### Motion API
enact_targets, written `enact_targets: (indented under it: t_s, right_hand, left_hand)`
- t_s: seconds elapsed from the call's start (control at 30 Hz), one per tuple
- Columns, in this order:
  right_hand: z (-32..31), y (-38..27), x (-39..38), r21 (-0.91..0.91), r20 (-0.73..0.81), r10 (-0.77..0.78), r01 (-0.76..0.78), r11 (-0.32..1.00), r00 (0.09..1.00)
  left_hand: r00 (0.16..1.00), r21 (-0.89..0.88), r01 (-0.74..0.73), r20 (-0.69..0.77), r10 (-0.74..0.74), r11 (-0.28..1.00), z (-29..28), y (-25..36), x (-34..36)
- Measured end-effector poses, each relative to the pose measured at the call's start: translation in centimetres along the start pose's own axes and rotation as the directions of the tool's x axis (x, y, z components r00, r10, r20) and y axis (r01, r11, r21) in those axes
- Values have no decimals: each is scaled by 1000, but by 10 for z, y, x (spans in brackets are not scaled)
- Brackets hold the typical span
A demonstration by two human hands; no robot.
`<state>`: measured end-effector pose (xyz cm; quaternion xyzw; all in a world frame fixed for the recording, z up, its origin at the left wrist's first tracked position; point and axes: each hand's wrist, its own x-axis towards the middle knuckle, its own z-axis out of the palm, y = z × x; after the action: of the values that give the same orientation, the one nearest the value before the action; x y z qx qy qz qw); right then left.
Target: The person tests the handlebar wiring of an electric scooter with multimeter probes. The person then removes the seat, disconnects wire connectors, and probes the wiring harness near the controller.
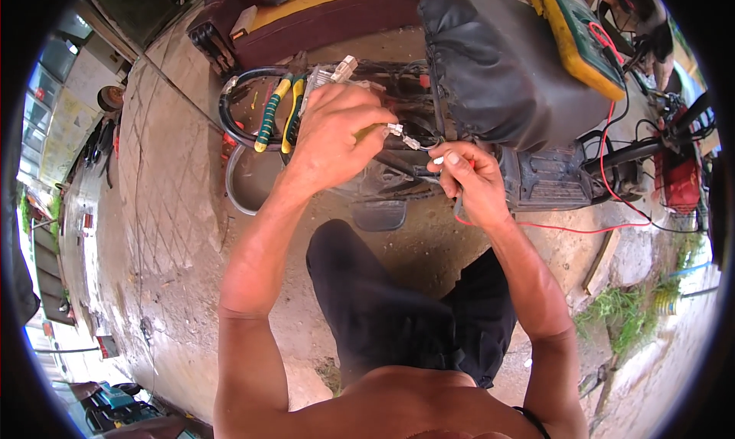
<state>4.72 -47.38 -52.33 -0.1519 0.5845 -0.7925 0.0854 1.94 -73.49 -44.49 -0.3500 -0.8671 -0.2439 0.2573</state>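
My left hand [337,137] is closed, its thumb and fingers at a small white wire connector [395,129] above the frame of a stripped two-wheeler [394,163]. Just right of that, a second pale connector [412,143] hangs on short wires between my hands. My right hand [471,180] pinches the end of a red test lead [551,228]; a small white piece shows at its fingertips. The lead runs to a yellow and green multimeter [579,45] lying on the black seat [505,64]. Another whitish connector [344,68] sticks up beyond my left hand.
Pliers with green and yellow handles [273,117] and a second yellow-handled tool [293,117] lie on the frame left of my left hand. A maroon sofa [306,29] stands behind. The ribbed footboard [551,179] is at the right, with the red lead looping past it.
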Motion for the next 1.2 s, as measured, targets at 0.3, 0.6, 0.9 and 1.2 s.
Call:
enact_targets:
  t_s: [0.3,0.6,0.9,1.2]
  right_hand:
    - [7,9,-14,86,-27,-77,79,993,997]
    - [16,9,-18,-149,-76,-123,111,983,989]
    - [25,-4,-19,-170,-9,-157,153,974,988]
    - [23,-3,-18,-73,-40,-80,77,994,996]
  left_hand:
    - [999,13,-23,-24,23,1000,1,-1,1]
    - [999,6,-30,-30,30,1000,2,-2,1]
    - [999,6,-21,-37,21,1000,3,-3,0]
    - [999,24,-27,-24,27,999,0,1,-1]
